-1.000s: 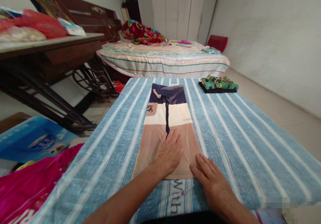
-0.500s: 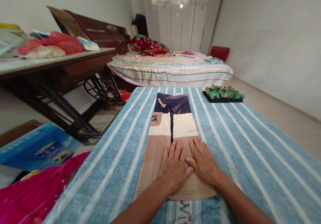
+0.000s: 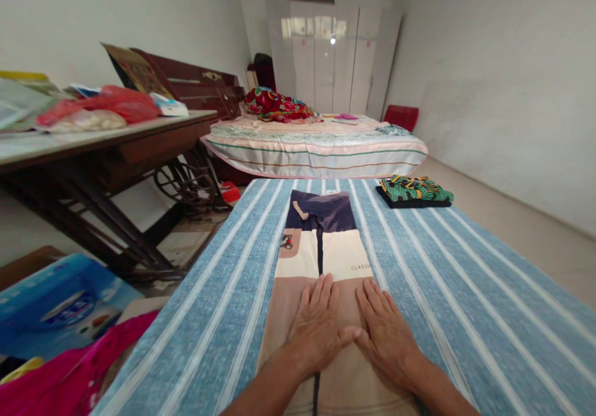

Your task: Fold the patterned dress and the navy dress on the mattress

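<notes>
A folded garment (image 3: pixel 321 242) in navy, cream and tan bands lies lengthwise on a blue and white striped sheet (image 3: pixel 465 292). My left hand (image 3: pixel 319 326) rests flat on the tan part, fingers stretched out. My right hand (image 3: pixel 386 329) lies flat beside it on the same tan part, fingers apart, the thumbs of both hands touching. Neither hand holds anything.
A folded green patterned garment (image 3: pixel 414 190) sits at the sheet's far right. A bed (image 3: pixel 316 143) with a red floral bundle stands behind. A dark wooden table (image 3: pixel 107 149) with bags is at left; pink cloth (image 3: pixel 51 385) and a blue box (image 3: pixel 56 304) lie at lower left.
My right hand slid from the garment's near right corner up beside my left hand on the tan part. The view has tilted upward, so the garment's near edge has left the picture.
</notes>
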### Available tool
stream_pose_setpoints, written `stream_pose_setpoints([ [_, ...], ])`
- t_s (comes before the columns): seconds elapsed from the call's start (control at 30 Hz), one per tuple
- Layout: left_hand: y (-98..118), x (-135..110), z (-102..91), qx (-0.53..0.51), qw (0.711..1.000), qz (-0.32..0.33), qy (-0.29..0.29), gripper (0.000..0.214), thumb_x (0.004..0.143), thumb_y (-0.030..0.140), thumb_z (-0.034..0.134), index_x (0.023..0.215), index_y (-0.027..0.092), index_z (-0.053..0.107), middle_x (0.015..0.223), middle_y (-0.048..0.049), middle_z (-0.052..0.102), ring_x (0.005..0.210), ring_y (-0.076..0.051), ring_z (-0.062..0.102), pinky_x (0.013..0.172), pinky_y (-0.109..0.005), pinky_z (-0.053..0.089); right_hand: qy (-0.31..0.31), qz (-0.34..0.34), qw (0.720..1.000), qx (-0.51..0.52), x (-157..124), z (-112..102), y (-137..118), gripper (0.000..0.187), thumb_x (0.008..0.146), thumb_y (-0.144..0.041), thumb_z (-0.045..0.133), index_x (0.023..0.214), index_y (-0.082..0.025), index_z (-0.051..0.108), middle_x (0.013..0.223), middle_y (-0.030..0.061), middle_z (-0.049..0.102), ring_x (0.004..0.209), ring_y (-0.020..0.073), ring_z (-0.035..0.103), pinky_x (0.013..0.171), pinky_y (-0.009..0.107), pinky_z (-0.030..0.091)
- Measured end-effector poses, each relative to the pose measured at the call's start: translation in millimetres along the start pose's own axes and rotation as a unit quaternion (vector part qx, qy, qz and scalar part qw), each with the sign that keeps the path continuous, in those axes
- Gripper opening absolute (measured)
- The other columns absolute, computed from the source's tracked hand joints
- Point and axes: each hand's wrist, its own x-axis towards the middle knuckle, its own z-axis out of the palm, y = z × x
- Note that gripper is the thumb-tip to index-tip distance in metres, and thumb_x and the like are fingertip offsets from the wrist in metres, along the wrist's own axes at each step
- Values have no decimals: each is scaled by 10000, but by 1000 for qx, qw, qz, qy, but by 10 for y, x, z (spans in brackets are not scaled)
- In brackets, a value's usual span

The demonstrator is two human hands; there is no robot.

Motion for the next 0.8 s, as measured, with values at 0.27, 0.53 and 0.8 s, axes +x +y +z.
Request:
stream_pose_setpoints([
  [0.27,-38,-10,86,-4,1000,-6,-1,962,745,755,317,1436,97,198,1512,-158,69,1393,-272,-29,1119,-483,4,39,10,999,37,744,-228,2,502,931,-330,312,1359,-81,391,1458,169,293,1363,249,213,1092,434,223],
  [0.53,-26,-8,-5,-19,998,-19,-49,952,750,734,353,1430,85,201,1501,-173,42,1390,-289,-17,1121,-501,31,-83,52,995,2,1215,86,226,739,892,-587,271,1385,-40,334,1464,211,243,1366,312,175,1069,488,190],
  [0.8,-37,126,-179,-14,998,-16,-54,819,814,644,364,1408,86,288,1503,-155,88,1389,-282,25,1126,-494,79,-74,44,996,-1,1378,12,200,708,905,-561,237,1394,-58,330,1474,180,245,1372,290,167,1090,440,154],
])
